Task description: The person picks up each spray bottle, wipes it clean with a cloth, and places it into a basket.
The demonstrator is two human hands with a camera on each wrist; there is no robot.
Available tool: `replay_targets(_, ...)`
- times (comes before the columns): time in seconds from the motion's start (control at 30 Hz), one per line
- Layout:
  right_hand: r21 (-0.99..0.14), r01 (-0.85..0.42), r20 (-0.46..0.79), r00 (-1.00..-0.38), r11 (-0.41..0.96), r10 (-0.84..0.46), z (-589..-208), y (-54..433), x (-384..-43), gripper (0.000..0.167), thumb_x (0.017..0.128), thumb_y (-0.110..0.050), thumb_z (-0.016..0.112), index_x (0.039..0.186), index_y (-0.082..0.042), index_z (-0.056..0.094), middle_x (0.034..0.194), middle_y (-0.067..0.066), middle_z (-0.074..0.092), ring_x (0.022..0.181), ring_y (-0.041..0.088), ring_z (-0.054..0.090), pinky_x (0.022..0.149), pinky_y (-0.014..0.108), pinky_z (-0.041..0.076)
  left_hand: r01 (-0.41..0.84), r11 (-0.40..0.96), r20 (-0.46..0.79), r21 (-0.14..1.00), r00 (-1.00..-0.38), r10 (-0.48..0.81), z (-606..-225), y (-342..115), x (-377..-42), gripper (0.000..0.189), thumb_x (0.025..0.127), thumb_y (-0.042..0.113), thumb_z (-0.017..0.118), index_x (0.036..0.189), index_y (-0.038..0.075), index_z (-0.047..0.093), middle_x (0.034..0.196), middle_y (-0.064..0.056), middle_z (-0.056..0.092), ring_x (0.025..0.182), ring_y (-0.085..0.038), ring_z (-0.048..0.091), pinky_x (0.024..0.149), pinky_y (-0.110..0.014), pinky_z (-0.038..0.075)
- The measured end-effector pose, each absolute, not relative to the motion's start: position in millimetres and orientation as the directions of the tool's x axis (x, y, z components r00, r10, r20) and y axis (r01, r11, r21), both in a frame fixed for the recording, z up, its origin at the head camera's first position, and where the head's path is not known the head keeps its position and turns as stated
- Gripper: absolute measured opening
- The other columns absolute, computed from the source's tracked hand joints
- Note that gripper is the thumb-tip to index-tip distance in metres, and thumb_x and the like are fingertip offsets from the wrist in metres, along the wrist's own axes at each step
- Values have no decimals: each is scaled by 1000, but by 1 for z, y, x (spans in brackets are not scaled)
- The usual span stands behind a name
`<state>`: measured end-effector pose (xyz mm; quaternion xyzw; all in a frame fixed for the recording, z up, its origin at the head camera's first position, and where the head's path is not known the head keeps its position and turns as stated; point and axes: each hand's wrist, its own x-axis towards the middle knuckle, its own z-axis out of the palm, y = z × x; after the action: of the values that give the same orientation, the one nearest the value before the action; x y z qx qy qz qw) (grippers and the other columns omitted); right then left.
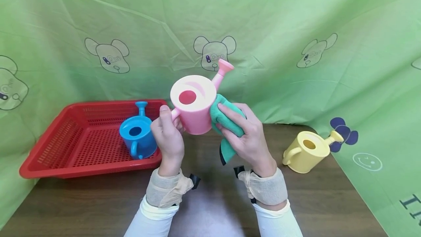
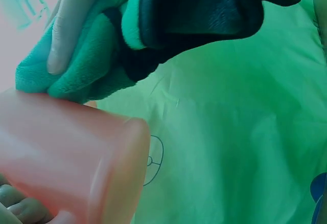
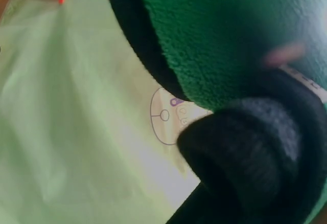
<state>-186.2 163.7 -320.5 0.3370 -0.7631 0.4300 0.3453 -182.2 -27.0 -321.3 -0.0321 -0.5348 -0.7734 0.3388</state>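
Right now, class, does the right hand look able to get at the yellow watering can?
Probably not yet: the right hand holds the green cloth, though nothing visible stands between that hand and the yellow watering can.

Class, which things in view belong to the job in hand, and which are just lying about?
In the job:
- pink watering can, held by the left hand
- green cloth, held against it by the right hand

Apparently just lying about:
- blue watering can, in the red basket
- yellow watering can, on the table
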Motion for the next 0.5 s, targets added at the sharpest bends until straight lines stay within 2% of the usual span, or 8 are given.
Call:
replay_targets(0.17,-408,-826,840,-506,390,-193,-320,161,-185,57,82,0,84,134,-20,74,127,18,68,118,29,65,103,27,52,555,-187,414,810,-769,-488,-322,-27,-183,53,104,23,50,62,-7,38,50,1,43,48,-10,36,52,-22,36)
replay_targets(0.5,-399,-830,845,-498,389,-196,-320,158,-185,55,83,-1,84,134,-20,73,127,19,68,118,30,65,104,28,52,573,-203,423,794,-761,-492,-320,-29,-182,50,104,22,51,61,0,40,51,0,42,48,-13,35,52,-23,37)
